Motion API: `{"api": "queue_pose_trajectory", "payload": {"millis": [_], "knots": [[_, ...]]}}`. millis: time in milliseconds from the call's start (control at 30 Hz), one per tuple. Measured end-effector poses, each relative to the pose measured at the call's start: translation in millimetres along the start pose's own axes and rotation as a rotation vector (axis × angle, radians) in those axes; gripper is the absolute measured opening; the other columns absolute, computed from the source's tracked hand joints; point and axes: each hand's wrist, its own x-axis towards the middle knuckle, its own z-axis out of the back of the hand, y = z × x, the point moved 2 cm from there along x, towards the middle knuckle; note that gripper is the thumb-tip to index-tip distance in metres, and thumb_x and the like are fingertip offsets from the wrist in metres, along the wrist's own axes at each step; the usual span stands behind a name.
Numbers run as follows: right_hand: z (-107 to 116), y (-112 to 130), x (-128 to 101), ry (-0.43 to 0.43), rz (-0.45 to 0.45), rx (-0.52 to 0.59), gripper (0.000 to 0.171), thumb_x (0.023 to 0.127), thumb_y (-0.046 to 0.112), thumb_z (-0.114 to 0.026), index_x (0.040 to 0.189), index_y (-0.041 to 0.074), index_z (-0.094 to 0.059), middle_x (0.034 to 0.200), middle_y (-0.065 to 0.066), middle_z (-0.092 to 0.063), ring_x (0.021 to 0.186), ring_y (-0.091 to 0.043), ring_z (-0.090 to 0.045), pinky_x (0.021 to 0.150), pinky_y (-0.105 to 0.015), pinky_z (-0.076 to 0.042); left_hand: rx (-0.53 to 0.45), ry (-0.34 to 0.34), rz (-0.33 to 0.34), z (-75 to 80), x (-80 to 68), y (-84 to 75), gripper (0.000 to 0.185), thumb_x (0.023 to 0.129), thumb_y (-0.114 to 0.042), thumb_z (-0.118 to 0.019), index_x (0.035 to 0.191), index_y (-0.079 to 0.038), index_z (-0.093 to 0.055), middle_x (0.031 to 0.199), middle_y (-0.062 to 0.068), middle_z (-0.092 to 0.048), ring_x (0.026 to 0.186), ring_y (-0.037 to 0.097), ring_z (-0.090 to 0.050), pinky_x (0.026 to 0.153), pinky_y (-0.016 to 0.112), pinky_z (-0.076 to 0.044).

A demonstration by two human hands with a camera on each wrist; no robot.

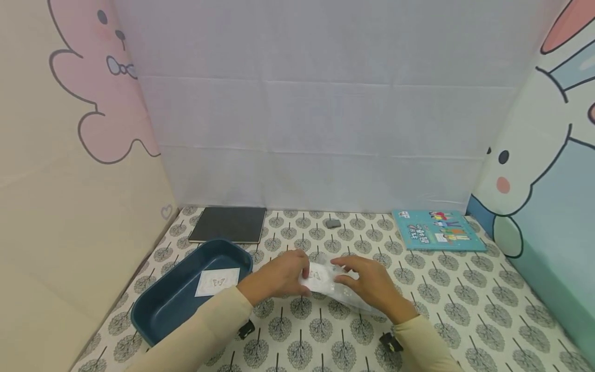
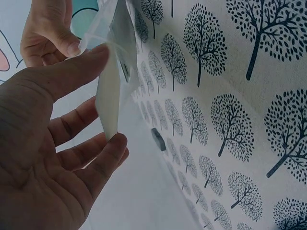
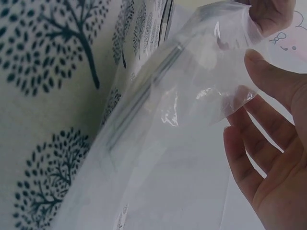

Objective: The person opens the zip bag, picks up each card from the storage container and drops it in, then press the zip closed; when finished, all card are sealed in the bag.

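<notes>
A tree-patterned tablecloth [image 1: 465, 289] covers the worktop, walled in by a white sheet and cartoon panels. Near the middle of the front edge, the left hand [image 1: 279, 276] pinches a white card [image 1: 319, 275] between thumb and fingers at the mouth of a clear plastic bag [image 1: 346, 294], which the right hand [image 1: 372, 284] holds by its rim. A blue tray [image 1: 153, 315] with another card [image 1: 217, 282] in it sits toward the left edge; a dark board [image 1: 229, 224] lies at the back left corner, a teal book [image 1: 437, 230] at the back right.
</notes>
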Motion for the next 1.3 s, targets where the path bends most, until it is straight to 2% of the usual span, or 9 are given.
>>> {"api": "queue_pose_trajectory", "payload": {"millis": [200, 367, 500, 633, 800, 933, 1100, 1200, 1300], "knots": [[-1.8, -1.7, -2.0, -0.006, 0.007, 0.015, 0.041, 0.082, 0.027, -0.082, 0.121, 0.020, -0.072, 0.112, 0.006, -0.072, 0.087, -0.011, -0.067, 0.069, -0.028, -0.052, 0.051, 0.054, -0.047, -3.7, -1.5, -0.5, 0.026, 0.078, -0.023, -0.085, 0.100, -0.021, -0.073, 0.141, 0.004, -0.052, 0.126, 0.028, -0.053, 0.101, 0.038, -0.047], [-2.5, -2.5, -2.9, -0.019, 0.040, 0.016, 0.041, 0.081, 0.025, -0.083, 0.121, 0.019, -0.073, 0.111, 0.006, -0.072, 0.086, -0.011, -0.067, 0.066, -0.027, -0.051, 0.072, 0.041, -0.065, -9.9, -4.3, 2.2, 0.024, 0.090, -0.019, -0.072, 0.114, -0.023, -0.076, 0.139, 0.007, -0.053, 0.115, 0.024, -0.059, 0.094, 0.035, -0.051], [-2.1, -1.5, -2.2, -0.015, 0.053, 0.014, 0.041, 0.082, 0.025, -0.082, 0.121, 0.019, -0.073, 0.110, 0.006, -0.072, 0.085, -0.011, -0.067, 0.064, -0.026, -0.051, 0.034, 0.031, -0.067, -13.4, -5.8, 5.3, 0.029, 0.091, -0.015, -0.070, 0.119, -0.021, -0.075, 0.132, 0.004, -0.054, 0.096, 0.012, -0.060, 0.078, 0.026, -0.052], [-1.8, -0.5, -1.1, -0.008, 0.049, 0.013, 0.040, 0.082, 0.026, -0.082, 0.120, 0.019, -0.073, 0.108, 0.006, -0.073, 0.084, -0.012, -0.068, 0.064, -0.025, -0.050, -0.016, 0.007, -0.099, -13.7, -3.4, 5.2, 0.035, 0.086, -0.009, -0.075, 0.121, -0.016, -0.073, 0.121, 0.001, -0.054, 0.089, 0.008, -0.054, 0.074, 0.021, -0.049], [-2.7, 0.5, -0.2, -0.025, 0.074, 0.029, 0.040, 0.081, 0.024, -0.083, 0.119, 0.018, -0.073, 0.107, 0.004, -0.073, 0.084, -0.012, -0.068, 0.065, -0.026, -0.051, -0.043, -0.005, -0.162, -15.2, 1.0, -0.3, 0.035, 0.085, -0.006, -0.078, 0.119, -0.013, -0.072, 0.115, -0.003, -0.057, 0.101, 0.010, -0.057, 0.087, 0.021, -0.049], [-2.5, 1.1, 0.5, -0.064, 0.120, 0.043, 0.040, 0.080, 0.022, -0.084, 0.118, 0.017, -0.074, 0.106, 0.005, -0.073, 0.084, -0.013, -0.068, 0.068, -0.029, -0.053, -0.040, 0.018, -0.199, -16.1, 1.9, -6.7, 0.034, 0.085, -0.008, -0.078, 0.118, -0.013, -0.070, 0.119, -0.004, -0.058, 0.112, 0.011, -0.058, 0.096, 0.022, -0.047], [0.4, 1.9, 2.9, -0.107, 0.165, 0.052, 0.039, 0.079, 0.020, -0.084, 0.116, 0.015, -0.074, 0.106, 0.004, -0.074, 0.084, -0.013, -0.069, 0.070, -0.030, -0.055, -0.011, 0.024, -0.233, -17.2, 1.6, -9.2, 0.042, 0.085, -0.011, -0.077, 0.126, -0.012, -0.067, 0.129, -0.003, -0.059, 0.120, 0.012, -0.055, 0.101, 0.025, -0.044], [4.0, 0.7, 3.6, -0.100, 0.147, 0.052, 0.038, 0.079, 0.021, -0.084, 0.115, 0.015, -0.074, 0.107, 0.003, -0.074, 0.085, -0.013, -0.069, 0.072, -0.031, -0.056, 0.021, -0.008, -0.237, -16.1, -1.2, -5.5, 0.040, 0.087, -0.016, -0.076, 0.126, -0.017, -0.068, 0.133, -0.004, -0.059, 0.125, 0.015, -0.054, 0.103, 0.030, -0.045], [7.6, -2.0, 3.5, -0.064, 0.104, 0.048, 0.037, 0.081, 0.023, -0.083, 0.116, 0.016, -0.075, 0.109, 0.004, -0.073, 0.086, -0.012, -0.068, 0.074, -0.032, -0.056, 0.048, -0.042, -0.205, -11.2, -7.1, 3.7, 0.036, 0.089, -0.021, -0.075, 0.124, -0.022, -0.069, 0.134, -0.007, -0.060, 0.125, 0.016, -0.055, 0.102, 0.036, -0.046]]}}
